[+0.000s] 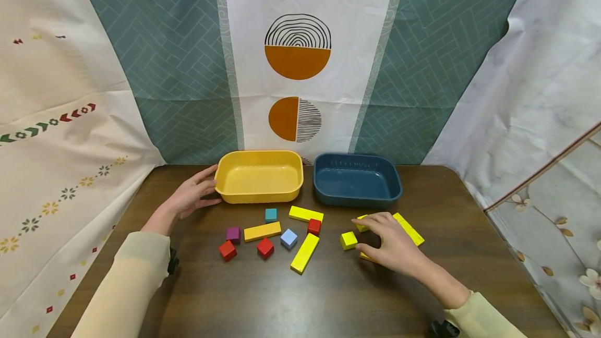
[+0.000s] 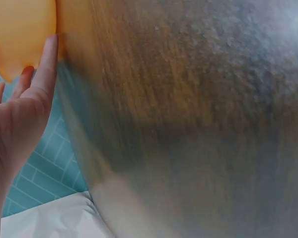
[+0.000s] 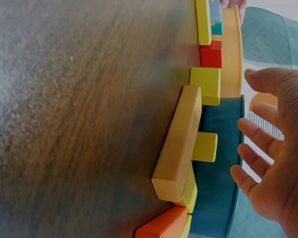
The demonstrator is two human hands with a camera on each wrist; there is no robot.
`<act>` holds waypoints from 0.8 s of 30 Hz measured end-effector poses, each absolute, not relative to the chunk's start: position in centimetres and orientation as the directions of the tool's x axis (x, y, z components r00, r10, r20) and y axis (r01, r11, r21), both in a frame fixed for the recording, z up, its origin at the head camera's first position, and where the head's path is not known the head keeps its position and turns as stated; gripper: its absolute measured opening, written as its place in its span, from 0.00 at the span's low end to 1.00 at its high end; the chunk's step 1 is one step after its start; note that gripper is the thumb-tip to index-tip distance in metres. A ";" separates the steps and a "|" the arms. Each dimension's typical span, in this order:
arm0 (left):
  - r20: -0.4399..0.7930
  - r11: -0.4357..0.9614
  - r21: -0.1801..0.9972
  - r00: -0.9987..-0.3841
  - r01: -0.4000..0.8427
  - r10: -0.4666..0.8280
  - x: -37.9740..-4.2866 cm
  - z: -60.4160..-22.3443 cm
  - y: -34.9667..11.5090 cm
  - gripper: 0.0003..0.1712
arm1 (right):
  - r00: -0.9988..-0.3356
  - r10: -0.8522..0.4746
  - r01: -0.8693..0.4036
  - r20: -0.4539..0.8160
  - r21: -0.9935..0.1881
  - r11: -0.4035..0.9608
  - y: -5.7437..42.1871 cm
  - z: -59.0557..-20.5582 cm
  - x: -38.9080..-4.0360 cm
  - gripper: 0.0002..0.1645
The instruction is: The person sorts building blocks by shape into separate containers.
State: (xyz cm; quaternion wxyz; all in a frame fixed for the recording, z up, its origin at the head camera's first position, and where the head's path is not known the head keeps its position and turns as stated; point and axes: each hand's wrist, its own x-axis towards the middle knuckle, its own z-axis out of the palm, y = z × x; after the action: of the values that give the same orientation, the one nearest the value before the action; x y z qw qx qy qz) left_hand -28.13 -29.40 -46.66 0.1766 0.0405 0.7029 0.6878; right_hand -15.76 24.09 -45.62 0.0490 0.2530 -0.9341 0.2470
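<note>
My left hand (image 1: 188, 196) is at the left end of a yellow tray (image 1: 259, 198), its fingers extended along the tray's wall. In the left wrist view those straight fingers touch the tray's edge. My right hand (image 1: 395, 246) hovers over a group of yellow blocks with fingers spread and slightly bent, holding nothing. Nearest its thumb is a yellow cube (image 1: 348, 240); a second yellow cube (image 1: 362, 223) is partly hidden by the fingers. A long yellow block (image 1: 408, 229) sits behind the hand. Under the palm, an orange-yellow long block (image 3: 178, 144) shows in the right wrist view.
A dark blue tray (image 1: 357, 201) stands right of the yellow one. On the brown table (image 1: 244, 301) lie red cubes (image 1: 265, 248), a purple cube (image 1: 233, 234), blue cubes (image 1: 288, 239), an orange long block (image 1: 262, 231) and yellow long blocks (image 1: 304, 253). Cloth hangs behind.
</note>
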 end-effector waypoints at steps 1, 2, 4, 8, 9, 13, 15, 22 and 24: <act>-0.192 0.047 0.981 -0.934 -0.186 0.302 -28.2 -46.7 -29.4 0.41 | -0.868 -0.448 -0.496 0.217 -0.429 0.755 24.1 -45.7 -15.8 0.36; -0.190 0.046 0.982 -0.933 -0.185 0.304 -28.3 -46.8 -29.5 0.41 | -0.867 -0.447 -0.497 0.218 -0.423 0.758 24.2 -45.7 -15.8 0.36; -0.188 0.045 0.982 -0.933 -0.183 0.306 -28.4 -46.9 -29.5 0.40 | -0.867 -0.446 -0.497 0.220 -0.411 0.764 24.2 -45.8 -15.9 0.35; -0.189 0.036 0.982 -0.933 -0.187 0.306 -28.6 -47.1 -29.6 0.40 | -0.866 -0.447 -0.500 0.224 -0.395 0.771 24.2 -46.1 -16.0 0.33; -0.191 0.031 0.981 -0.933 -0.191 0.305 -28.7 -47.2 -29.5 0.40 | -0.866 -0.447 -0.500 0.224 -0.388 0.774 24.2 -46.2 -16.0 0.32; -0.190 0.004 0.980 -0.932 -0.198 0.310 -28.6 -47.1 -29.5 0.41 | -0.865 -0.444 -0.501 0.232 -0.365 0.785 24.0 -46.6 -16.1 0.31; -0.188 -0.008 0.980 -0.930 -0.201 0.315 -28.6 -47.2 -29.5 0.41 | -0.865 -0.443 -0.501 0.238 -0.350 0.791 23.9 -46.8 -16.2 0.30; -0.214 -0.034 0.971 -0.931 -0.235 0.296 -28.6 -47.4 -29.3 0.39 | -0.870 -0.440 -0.492 0.224 -0.334 0.804 23.8 -46.9 -16.4 0.28; -0.218 -0.039 0.970 -0.933 -0.239 0.288 -28.6 -47.4 -29.2 0.38 | -0.872 -0.440 -0.490 0.216 -0.331 0.807 23.8 -47.0 -16.5 0.28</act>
State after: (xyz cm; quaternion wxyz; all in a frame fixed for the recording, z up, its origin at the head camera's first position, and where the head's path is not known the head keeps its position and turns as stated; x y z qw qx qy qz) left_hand -28.57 -29.16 -47.44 0.1827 0.0185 0.6688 0.7204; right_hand -16.50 23.79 -47.02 0.0643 0.2452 -0.9483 0.1910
